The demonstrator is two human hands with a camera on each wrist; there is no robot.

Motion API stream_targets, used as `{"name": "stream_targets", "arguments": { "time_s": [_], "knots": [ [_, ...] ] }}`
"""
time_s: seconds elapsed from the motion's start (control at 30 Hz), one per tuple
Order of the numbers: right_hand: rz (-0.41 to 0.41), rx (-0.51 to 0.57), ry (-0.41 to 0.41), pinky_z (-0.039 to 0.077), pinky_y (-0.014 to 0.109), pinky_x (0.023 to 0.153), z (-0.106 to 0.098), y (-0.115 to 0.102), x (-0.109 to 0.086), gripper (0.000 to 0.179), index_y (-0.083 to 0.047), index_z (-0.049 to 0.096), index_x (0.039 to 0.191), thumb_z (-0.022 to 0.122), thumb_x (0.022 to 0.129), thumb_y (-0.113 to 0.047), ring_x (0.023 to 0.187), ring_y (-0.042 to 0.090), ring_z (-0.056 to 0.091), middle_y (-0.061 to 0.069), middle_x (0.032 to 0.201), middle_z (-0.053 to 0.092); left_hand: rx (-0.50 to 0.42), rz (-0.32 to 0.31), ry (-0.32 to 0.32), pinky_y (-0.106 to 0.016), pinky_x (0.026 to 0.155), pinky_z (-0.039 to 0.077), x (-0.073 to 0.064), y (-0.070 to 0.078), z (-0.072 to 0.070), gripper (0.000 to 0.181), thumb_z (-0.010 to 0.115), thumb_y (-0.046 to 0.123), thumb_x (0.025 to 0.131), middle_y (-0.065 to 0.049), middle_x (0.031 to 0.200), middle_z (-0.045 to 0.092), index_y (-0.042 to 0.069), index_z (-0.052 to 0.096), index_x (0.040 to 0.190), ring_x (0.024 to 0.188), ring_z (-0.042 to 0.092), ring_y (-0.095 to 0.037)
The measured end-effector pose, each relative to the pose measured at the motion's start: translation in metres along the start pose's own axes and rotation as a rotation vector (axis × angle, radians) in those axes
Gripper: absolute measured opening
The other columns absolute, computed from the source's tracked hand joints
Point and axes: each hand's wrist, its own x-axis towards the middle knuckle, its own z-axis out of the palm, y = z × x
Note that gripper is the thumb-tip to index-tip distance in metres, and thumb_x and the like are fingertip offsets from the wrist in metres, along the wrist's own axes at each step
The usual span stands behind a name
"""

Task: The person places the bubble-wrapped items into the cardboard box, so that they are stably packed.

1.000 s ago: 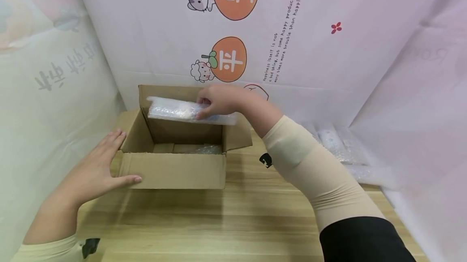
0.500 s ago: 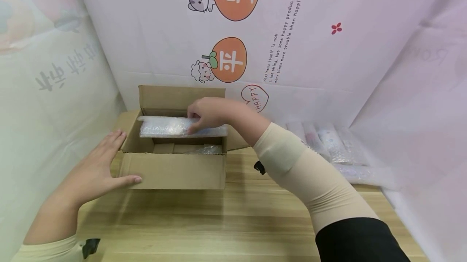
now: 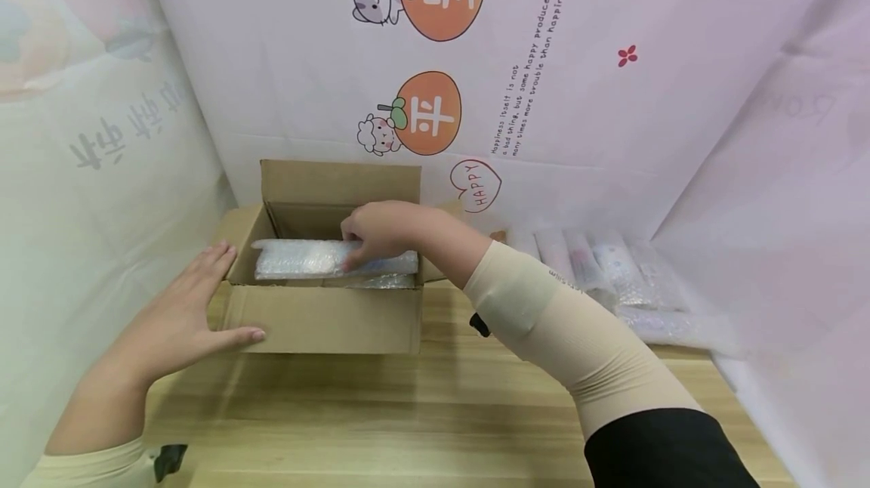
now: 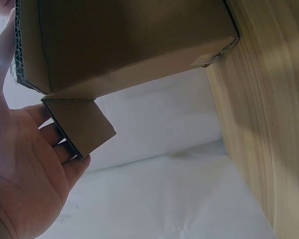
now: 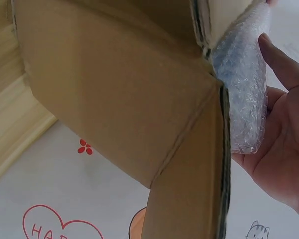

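Note:
A cardboard box (image 3: pixel 322 319) stands with its flaps spread, its front flap hanging toward me. My right hand (image 3: pixel 384 231) pinches a long bubble-wrapped package (image 3: pixel 299 260) between thumb and fingers. The package lies level across the box's opening, partly below the rim. In the right wrist view the clear bubble wrap (image 5: pixel 244 84) shows beside the thumb, with something bluish inside. My left hand (image 3: pixel 170 314) rests against the box's left side, fingers straight along the left flap (image 4: pixel 79 124) and thumb on the front flap. Another piece of clear plastic wrap (image 3: pixel 390 281) shows inside the box.
Several bubble-wrapped packages (image 3: pixel 618 269) lie at the back right of the wooden table (image 3: pixel 340 420), with one more (image 3: pixel 669 325) crosswise before them. White printed cloth (image 3: pixel 578 95) walls off the back and both sides.
My right hand has brought the bubble-wrapped package down and toward me, from above the box's back into its opening. My left hand has stayed in place.

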Motion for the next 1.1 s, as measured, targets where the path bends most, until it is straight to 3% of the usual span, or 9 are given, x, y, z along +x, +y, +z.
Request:
{"name": "stream_targets", "arguments": {
  "time_s": [0.3,0.53,0.7,0.8,1.0,1.1],
  "knots": [
    [-0.018,-0.020,-0.019,0.040,0.025,0.068,0.011,-0.003,0.002,0.040,-0.016,0.060,0.099,0.063,0.091,-0.055,0.081,0.011,0.049,-0.005,0.089,0.053,0.000,-0.001,0.000,-0.055,0.122,0.007,0.000,0.001,0.000,0.119,0.075,0.063,0.075,-0.009,0.166,0.006,0.018,0.005,0.160,0.152,0.005,-0.036],
    [-0.017,-0.022,0.010,0.047,0.029,0.094,0.002,0.000,-0.006,0.059,-0.015,0.059,0.127,0.057,0.091,-0.062,0.102,0.011,0.055,-0.001,0.116,0.059,-0.005,-0.008,-0.008,-0.060,0.120,0.010,0.000,0.000,0.000,0.119,0.075,0.064,0.075,-0.007,0.166,0.005,0.020,0.004,0.160,0.152,0.004,-0.034],
    [-0.025,-0.001,0.061,0.046,0.029,0.092,-0.008,0.007,-0.013,0.062,-0.016,0.055,0.133,0.056,0.091,-0.062,0.101,0.011,0.053,-0.003,0.111,0.057,-0.005,-0.004,-0.009,-0.059,0.121,0.010,0.000,0.000,-0.001,0.119,0.075,0.064,0.075,-0.008,0.166,0.005,0.019,0.004,0.160,0.152,0.004,-0.034],
    [-0.036,0.034,0.095,0.045,0.029,0.094,-0.012,0.013,-0.018,0.062,-0.015,0.054,0.135,0.057,0.092,-0.060,0.105,0.013,0.053,-0.001,0.113,0.057,-0.007,0.001,-0.006,-0.058,0.121,0.009,0.000,0.000,-0.001,0.119,0.075,0.063,0.075,-0.009,0.166,0.005,0.019,0.004,0.160,0.152,0.004,-0.035],
    [-0.030,0.143,0.147,0.042,0.032,0.107,-0.018,0.025,-0.035,0.066,-0.016,0.049,0.142,0.059,0.092,-0.058,0.126,0.017,0.052,0.000,0.138,0.056,-0.005,0.004,-0.005,-0.058,0.121,0.008,0.000,0.000,-0.001,0.119,0.075,0.063,0.075,-0.008,0.166,0.005,0.018,0.004,0.160,0.152,0.004,-0.035],
    [-0.022,0.184,0.179,0.042,0.033,0.108,-0.021,0.031,-0.045,0.067,-0.017,0.048,0.143,0.060,0.091,-0.058,0.128,0.017,0.052,-0.001,0.141,0.054,-0.003,0.001,-0.010,-0.059,0.121,0.009,-0.001,0.000,-0.001,0.119,0.075,0.063,0.075,-0.008,0.166,0.005,0.018,0.003,0.160,0.152,0.004,-0.035]
  ]
}}
